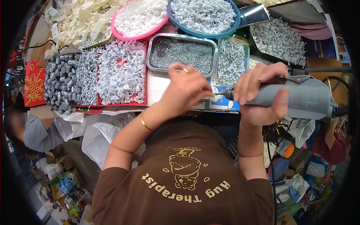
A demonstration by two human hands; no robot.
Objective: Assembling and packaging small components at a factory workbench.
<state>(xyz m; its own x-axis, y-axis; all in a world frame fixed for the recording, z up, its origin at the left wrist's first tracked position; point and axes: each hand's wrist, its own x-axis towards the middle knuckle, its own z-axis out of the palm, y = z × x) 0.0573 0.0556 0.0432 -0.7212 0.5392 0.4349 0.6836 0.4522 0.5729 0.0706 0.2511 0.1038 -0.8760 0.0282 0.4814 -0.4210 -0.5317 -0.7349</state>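
Two hands meet right in the middle here. The right hand (262,95) is wrapped tight around a grey power screwdriver (296,98), fingers curled fully over the barrel, cord trailing off to the right. The left hand (187,90) is closed in a pinch at the tool's tip, but whatever small part it holds is hidden behind the fingers — can't tell what it is. Both sit just above the near edge of the white work surface (157,90).

As for how far along, my guess is somewhere mid-batch. The supply heaps look well stocked and I can't pick out a clear finished pile, so there's probably plenty left.

Just past the hands is a steel tray of small dark screws (182,52), with a clear tub of silvery fasteners (230,62) beside it on the right. To the left a red tray (140,101) carries white plastic parts (122,71) and, further left, grey cylinders (60,82). Behind those sit a pink basin (138,36) and a blue basin (204,34), both heaped with white pieces, and a black tray of more white parts (279,39) at the far right.

The room is crowded — bags, boxes and wrappers litter the floor on both sides, and someone in a grey sleeve (37,135) sits off to the left.
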